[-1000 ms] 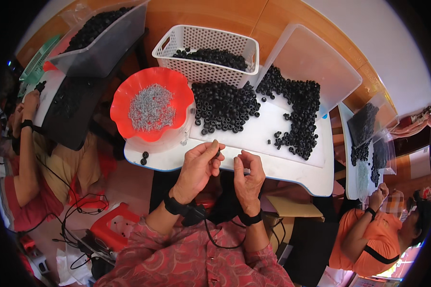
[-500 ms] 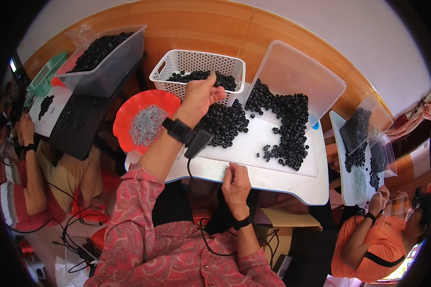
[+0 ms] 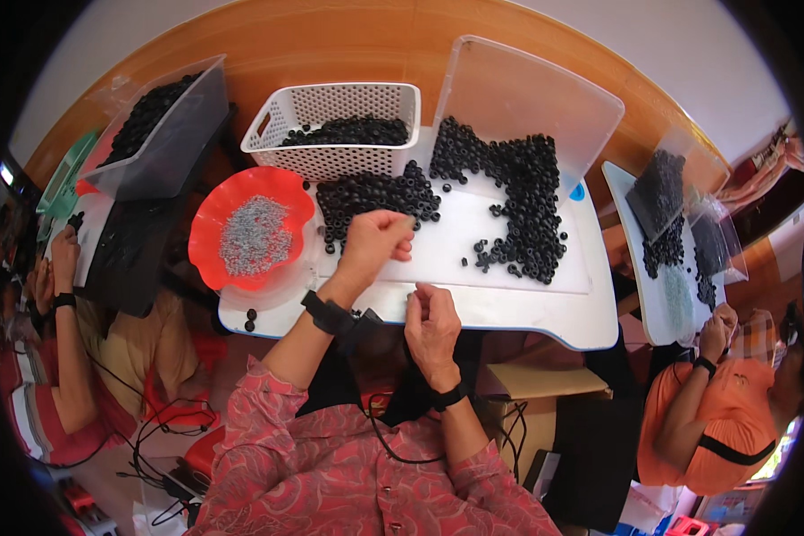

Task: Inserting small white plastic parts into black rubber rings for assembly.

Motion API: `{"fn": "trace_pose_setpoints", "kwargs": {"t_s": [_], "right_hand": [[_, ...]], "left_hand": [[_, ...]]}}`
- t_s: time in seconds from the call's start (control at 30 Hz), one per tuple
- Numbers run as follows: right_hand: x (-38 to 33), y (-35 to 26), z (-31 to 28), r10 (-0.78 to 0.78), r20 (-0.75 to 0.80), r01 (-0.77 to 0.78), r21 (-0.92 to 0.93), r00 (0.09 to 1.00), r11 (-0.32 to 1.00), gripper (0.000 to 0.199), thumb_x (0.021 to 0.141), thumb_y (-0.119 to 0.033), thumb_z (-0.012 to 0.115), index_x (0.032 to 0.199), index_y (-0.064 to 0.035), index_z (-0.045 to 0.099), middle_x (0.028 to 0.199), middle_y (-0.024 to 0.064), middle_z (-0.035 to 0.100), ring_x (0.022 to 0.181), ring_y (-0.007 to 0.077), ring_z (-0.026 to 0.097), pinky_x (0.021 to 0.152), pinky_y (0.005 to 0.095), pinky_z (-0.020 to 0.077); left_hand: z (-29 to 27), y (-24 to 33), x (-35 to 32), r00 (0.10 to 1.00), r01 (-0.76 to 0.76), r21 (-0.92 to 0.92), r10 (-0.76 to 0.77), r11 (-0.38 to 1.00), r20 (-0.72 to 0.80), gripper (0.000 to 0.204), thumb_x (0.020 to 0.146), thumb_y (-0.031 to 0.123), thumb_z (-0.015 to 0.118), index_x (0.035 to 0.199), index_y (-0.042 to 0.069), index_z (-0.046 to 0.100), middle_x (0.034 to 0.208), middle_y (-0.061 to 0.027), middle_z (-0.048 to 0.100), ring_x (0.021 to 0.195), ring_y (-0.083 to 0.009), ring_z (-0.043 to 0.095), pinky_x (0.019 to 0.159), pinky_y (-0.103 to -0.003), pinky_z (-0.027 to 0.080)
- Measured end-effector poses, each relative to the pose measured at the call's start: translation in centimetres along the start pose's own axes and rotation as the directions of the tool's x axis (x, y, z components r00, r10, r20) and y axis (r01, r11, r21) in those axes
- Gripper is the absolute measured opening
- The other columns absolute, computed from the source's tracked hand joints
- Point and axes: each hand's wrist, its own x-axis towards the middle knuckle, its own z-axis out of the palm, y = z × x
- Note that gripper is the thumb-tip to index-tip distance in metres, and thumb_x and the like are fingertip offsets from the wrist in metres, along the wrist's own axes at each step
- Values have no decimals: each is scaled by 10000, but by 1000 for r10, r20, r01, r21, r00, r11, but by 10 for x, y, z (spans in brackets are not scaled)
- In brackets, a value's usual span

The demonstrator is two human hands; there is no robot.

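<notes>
My left hand (image 3: 375, 243) is stretched over the white table (image 3: 509, 308), its fingertips pinched together at the near edge of a pile of black rings (image 3: 375, 195). It seems to pinch one black ring. My right hand (image 3: 431, 323) hovers at the table's front edge with thumb and fingers pressed together; anything between them is too small to see. A larger heap of black rings (image 3: 523, 201) lies to the right. A red scalloped bowl (image 3: 210, 234) of small grey metal pieces sits left of my left hand. Both wrists wear black bands.
A white perforated basket (image 3: 330, 103) with black rings stands behind the pile, and a clear lid (image 3: 527, 94) leans at the back. A clear bin (image 3: 165, 143) of rings is at far left. Other people sit at left (image 3: 54, 295) and right (image 3: 715, 420).
My left hand has pulled back from the white basket toward me and now sits at the near edge of the ring pile. My right hand stayed at the table's front edge.
</notes>
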Motion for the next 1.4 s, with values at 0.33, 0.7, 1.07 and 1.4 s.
{"fn": "trace_pose_setpoints", "kwargs": {"t_s": [0.33,0.7,1.07,1.4], "right_hand": [[-1,7,-6,328,-104,-315,124,939,941,152,977,-80,508,1066,36,547,920,193,609,750,307,642,656,386,509],[-1,7,-6,285,-163,-278,62,945,959,166,970,-77,496,1075,48,527,965,216,599,818,365,620,711,427,493],[-1,6,-2,354,-125,-318,238,927,918,192,963,-30,505,1128,68,524,936,174,613,690,221,669,634,346,524],[-2,10,-2,331,-132,-298,222,934,928,184,958,-22,519,1115,72,529,915,165,613,677,209,669,622,335,521]], "left_hand": [[65,-40,-2,888,-458,642,355,615,294,207,791,188,730,924,29,738,759,-169,653,692,-293,638,646,-377,509],[91,-32,9,794,-607,671,289,426,535,180,814,140,689,983,163,748,970,-175,556,891,-342,612,754,-425,522],[74,-34,34,873,-485,718,316,499,371,199,828,53,642,1002,89,730,1001,-181,583,915,-356,624,778,-418,517],[79,-34,42,814,-580,717,241,388,528,211,827,24,659,1007,115,723,959,-132,589,884,-314,613,754,-392,505]]}}
